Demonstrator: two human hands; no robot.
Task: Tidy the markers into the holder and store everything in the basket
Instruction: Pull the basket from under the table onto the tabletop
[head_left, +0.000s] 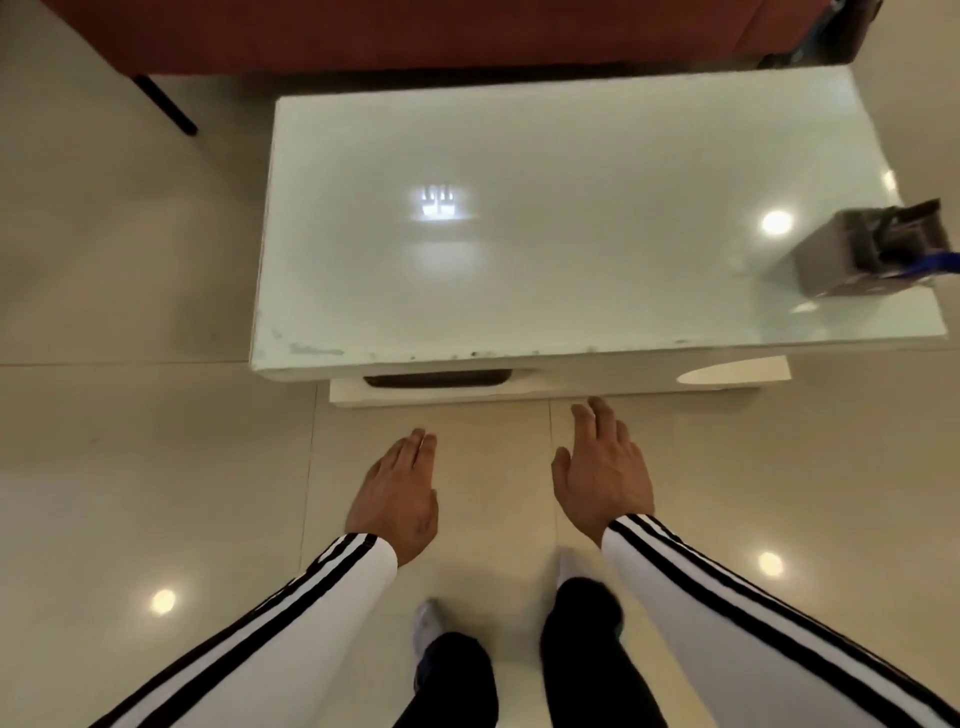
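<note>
A grey basket (831, 260) stands on the right end of the white glossy table (519, 260), partly cut off by the frame edge. Dark items fill it, and a blue object (935, 264) pokes out at its right side; I cannot tell what they are. My left hand (397, 493) and my right hand (602, 473) hang palm down over the floor in front of the table, fingers straight, holding nothing. Neither hand touches the table or the basket. No loose markers show on the table top.
A red sofa (415, 31) with a black leg (166, 104) stands behind the table. Beige floor tiles (130, 415) surround it. A dark slot (439, 378) sits under the table's front edge. My legs and feet are below the hands.
</note>
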